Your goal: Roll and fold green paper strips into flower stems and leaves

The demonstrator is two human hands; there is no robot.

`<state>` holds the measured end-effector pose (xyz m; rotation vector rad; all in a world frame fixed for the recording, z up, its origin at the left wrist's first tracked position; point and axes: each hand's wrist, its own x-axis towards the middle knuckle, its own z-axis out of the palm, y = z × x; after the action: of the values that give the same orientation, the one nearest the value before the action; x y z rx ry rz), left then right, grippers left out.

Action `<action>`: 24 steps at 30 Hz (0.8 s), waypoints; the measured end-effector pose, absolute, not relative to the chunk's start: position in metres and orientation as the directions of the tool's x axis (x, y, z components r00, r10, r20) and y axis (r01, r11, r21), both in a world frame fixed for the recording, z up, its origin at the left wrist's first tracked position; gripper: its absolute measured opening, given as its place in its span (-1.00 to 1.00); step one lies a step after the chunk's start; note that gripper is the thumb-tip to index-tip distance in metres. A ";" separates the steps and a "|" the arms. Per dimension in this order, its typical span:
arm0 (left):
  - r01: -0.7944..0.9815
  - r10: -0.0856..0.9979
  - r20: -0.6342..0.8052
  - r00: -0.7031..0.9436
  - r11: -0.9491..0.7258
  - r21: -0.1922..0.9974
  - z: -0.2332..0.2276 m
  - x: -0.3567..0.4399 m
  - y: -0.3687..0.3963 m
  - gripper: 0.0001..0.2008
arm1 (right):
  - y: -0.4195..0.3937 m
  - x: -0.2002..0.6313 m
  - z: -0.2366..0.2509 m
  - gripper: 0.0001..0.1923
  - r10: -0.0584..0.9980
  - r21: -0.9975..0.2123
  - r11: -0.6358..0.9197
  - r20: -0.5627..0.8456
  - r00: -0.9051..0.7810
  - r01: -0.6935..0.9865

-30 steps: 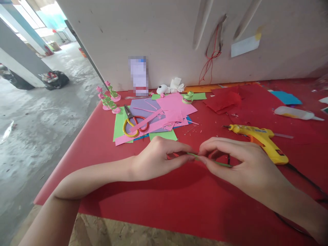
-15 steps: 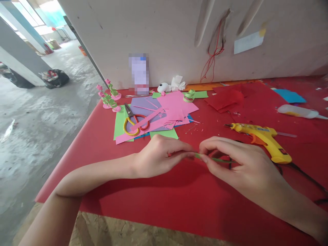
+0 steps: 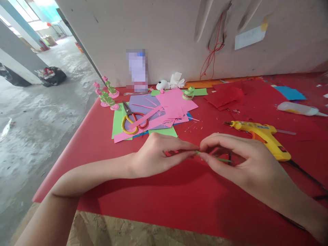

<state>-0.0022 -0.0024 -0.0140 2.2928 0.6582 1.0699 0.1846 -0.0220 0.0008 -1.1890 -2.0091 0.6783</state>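
A thin green paper strip [image 3: 222,159] is pinched between both hands just above the red table cover [image 3: 164,201]. My left hand [image 3: 159,153] holds its left end with thumb and fingers closed. My right hand [image 3: 238,160] grips it right beside, fingertips nearly touching the left ones, and the strip's tail runs under the right palm. Something small and red shows under the left fingers; I cannot tell what it is.
A yellow glue gun [image 3: 263,138] lies just right of my right hand, its black cord trailing off to the right. Scissors [image 3: 132,119] rest on a pile of pink, purple and green paper [image 3: 164,111]. Paper flower stems [image 3: 106,97], a glue bottle [image 3: 297,109] and red sheets [image 3: 225,97] sit farther back.
The fingertips of both hands have drawn a little closer along the green strip. The view has shifted slightly; nothing else on the table moved.
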 end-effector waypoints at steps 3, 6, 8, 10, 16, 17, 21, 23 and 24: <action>0.197 0.658 0.506 0.558 -0.697 0.689 -0.013 -0.002 -0.004 -0.86 | -0.022 0.185 0.002 -0.90 0.906 -0.754 0.411 0.274 -0.322 0.512; 0.153 0.735 0.420 0.532 -0.571 0.806 -0.011 -0.003 -0.007 -0.81 | -0.024 0.187 0.003 -0.90 0.922 -0.803 0.367 0.248 -0.297 0.469; 0.101 0.781 0.346 0.519 -0.458 0.883 -0.011 -0.004 -0.008 -0.80 | -0.026 0.188 0.004 -0.90 0.938 -0.841 0.321 0.221 -0.266 0.436; 0.054 0.807 0.301 0.508 -0.379 0.924 -0.012 -0.003 -0.008 -0.83 | -0.027 0.188 0.004 -0.91 0.950 -0.864 0.289 0.209 -0.230 0.411; 0.043 0.795 0.427 0.430 -0.490 0.870 -0.015 0.000 -0.005 -0.92 | -0.027 0.182 0.002 -0.87 0.943 -0.867 0.318 0.248 -0.221 0.384; 0.042 0.782 0.463 0.418 -0.525 0.850 -0.016 0.000 -0.004 -0.94 | -0.028 0.181 0.000 -0.88 0.947 -0.869 0.304 0.228 -0.228 0.390; 0.041 0.747 0.526 0.406 -0.590 0.806 -0.017 0.000 -0.004 -0.95 | -0.031 0.178 -0.005 -0.93 0.946 -0.882 0.282 0.190 -0.264 0.377; 0.044 0.734 0.544 0.407 -0.610 0.791 -0.017 0.001 -0.004 -0.94 | -0.033 0.177 -0.006 -0.93 0.935 -0.866 0.321 0.226 -0.273 0.382; 0.044 0.721 0.559 0.409 -0.627 0.777 -0.017 0.001 -0.004 -0.94 | -0.033 0.177 -0.006 -0.93 0.928 -0.851 0.345 0.247 -0.278 0.396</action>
<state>0.0010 -0.0036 -0.0172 1.9736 0.6499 1.2484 0.1770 -0.0332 -0.0065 -1.1661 -1.8370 0.8704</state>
